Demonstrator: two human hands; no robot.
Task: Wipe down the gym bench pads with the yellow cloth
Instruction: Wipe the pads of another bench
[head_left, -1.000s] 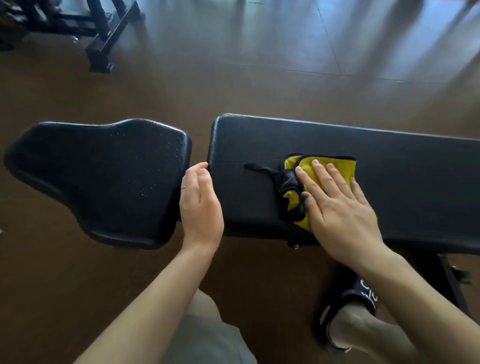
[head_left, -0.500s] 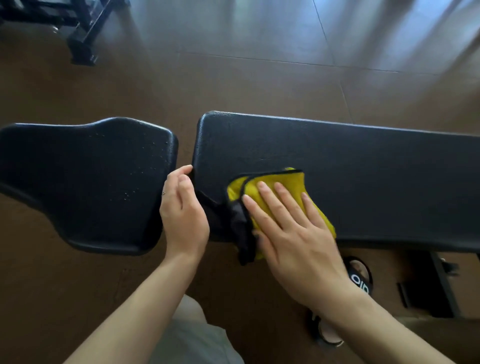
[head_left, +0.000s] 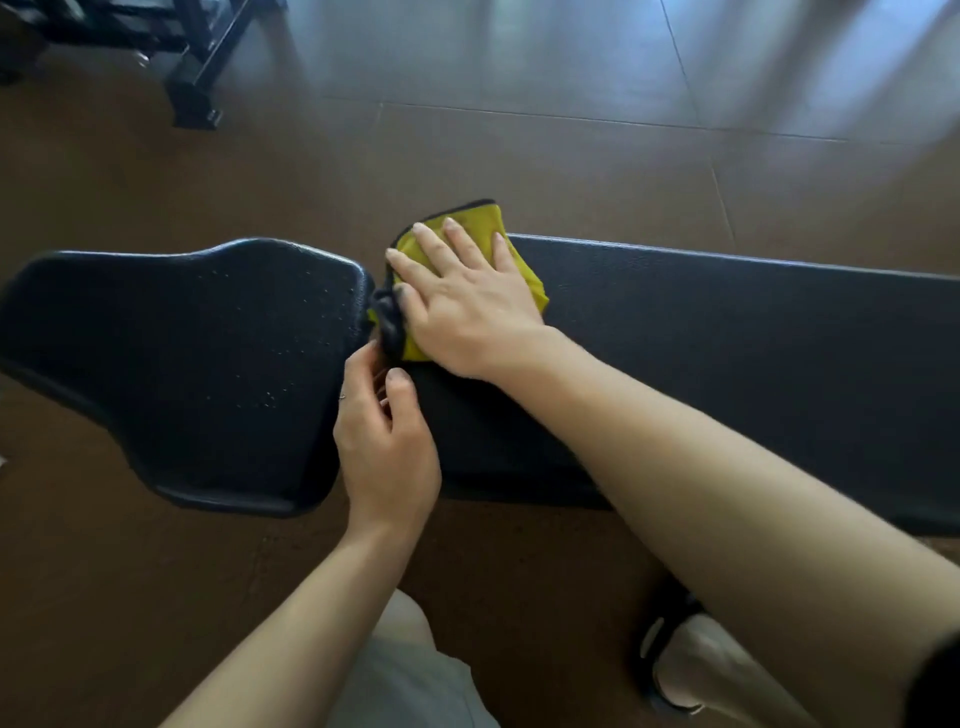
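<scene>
Now the right hand (head_left: 467, 301) lies flat, fingers spread, pressing the yellow cloth (head_left: 511, 260) onto the long pad's (head_left: 727, 338) far left corner; the left hand (head_left: 384, 441), loosely curled, holds nothing just beneath.

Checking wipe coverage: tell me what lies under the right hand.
Under the right hand, fingers spread flat, lies the yellow cloth on the far left corner of the long bench pad, its far edge overhanging. The pad surface beneath the cloth is covered, unseen.
</scene>
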